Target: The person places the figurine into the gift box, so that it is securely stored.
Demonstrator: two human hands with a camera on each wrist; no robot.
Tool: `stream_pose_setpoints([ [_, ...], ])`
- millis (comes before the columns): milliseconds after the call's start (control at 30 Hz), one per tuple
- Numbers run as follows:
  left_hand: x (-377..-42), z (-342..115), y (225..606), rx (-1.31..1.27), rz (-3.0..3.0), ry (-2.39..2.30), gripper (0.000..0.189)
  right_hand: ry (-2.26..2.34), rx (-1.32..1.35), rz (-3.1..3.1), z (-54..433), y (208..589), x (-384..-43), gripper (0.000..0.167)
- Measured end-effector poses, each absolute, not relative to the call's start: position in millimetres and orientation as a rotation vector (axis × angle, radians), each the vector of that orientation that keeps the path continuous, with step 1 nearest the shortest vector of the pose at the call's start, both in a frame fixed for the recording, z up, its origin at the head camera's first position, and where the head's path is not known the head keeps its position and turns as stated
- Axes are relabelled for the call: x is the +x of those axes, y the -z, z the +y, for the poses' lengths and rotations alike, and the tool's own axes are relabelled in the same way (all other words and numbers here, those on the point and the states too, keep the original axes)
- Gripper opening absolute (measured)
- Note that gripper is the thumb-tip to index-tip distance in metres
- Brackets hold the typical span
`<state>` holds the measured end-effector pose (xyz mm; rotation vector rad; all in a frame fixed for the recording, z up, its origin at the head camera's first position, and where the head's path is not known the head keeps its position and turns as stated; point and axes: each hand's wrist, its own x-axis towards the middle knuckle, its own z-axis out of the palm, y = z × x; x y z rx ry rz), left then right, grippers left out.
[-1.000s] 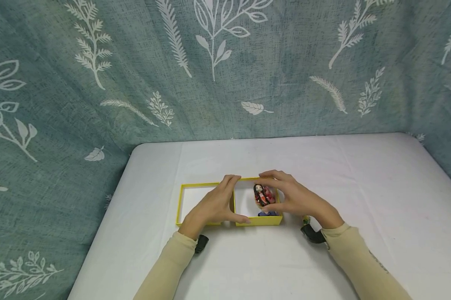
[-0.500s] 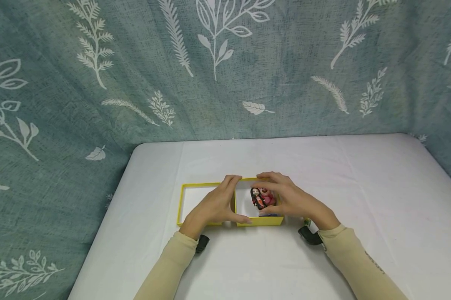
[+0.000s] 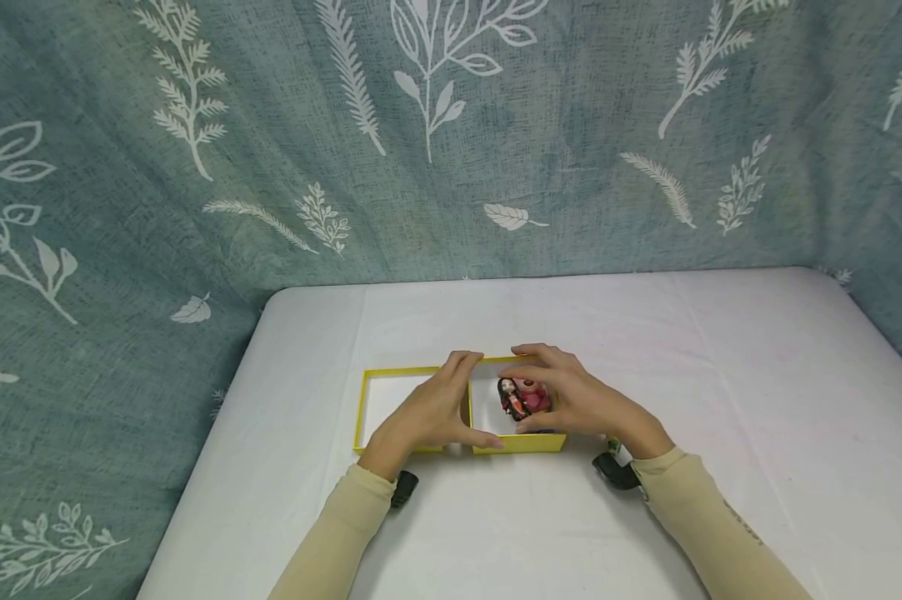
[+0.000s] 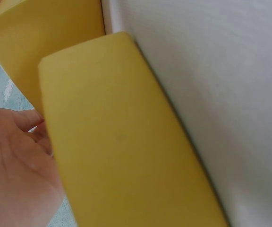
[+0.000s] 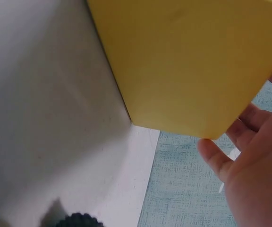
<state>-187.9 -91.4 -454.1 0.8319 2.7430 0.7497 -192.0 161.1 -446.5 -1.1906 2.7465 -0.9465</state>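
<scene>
While the left hand spans the left end of an open yellow box, its thumb is at the near wall and its fingertips are at the far rim, so it grips the box between them. The right hand reaches over the box's right end, half open, with thumb and forefinger curved apart; whether it pinches anything cannot be told. Between that thumb and forefinger, inside the box, are a dark-haired doll in red and black and a pink bear just to its right, both partly covered by the hand. To the left of the box, a yellow tray with a white inside lies partly under the left hand. Box and tray both rest on the white surface. Each wrist, in a beige sleeve, carries a black mount. Behind the surface hangs a blue-green cloth patterned with white leaves.
</scene>
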Motion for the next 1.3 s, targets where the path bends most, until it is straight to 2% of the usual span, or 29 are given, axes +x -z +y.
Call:
stream_pose_setpoints([
  [567, -189, -91, 454, 0.849, 2.742, -0.747, 0.122, 0.88, -1.219, 2.746, 152, 452, -200, 0.071],
  [1300, -190, -90, 453, 0.826, 2.726, -0.754, 0.122, 0.794, -1.115, 2.791, 143, 448, -205, 0.07],
])
